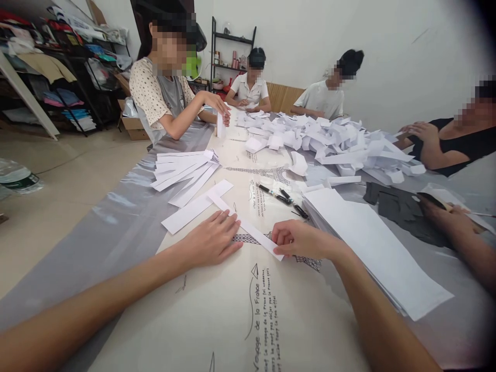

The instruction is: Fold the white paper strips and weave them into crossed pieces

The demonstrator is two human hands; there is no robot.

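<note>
A narrow folded white paper strip (253,231) lies slantwise on the printed tablecloth (217,305). My left hand (213,237) rests flat across its upper part, fingers stretched out. At the strip's lower right end, my right hand (296,240) pinches the paper between thumb and curled fingers. Just beyond my left hand lies a wider white paper piece (194,209), partly under the strip's far end. Farther off, a fanned bunch of paper strips (186,173) sits by the table's left edge.
A stack of white sheets (372,248) lies to the right, beside black pens (281,195). A heap of folded papers (329,139) covers the far right. A dark grey cloth-like item (403,209) lies near another person's hand (449,222). Several people sit around the table.
</note>
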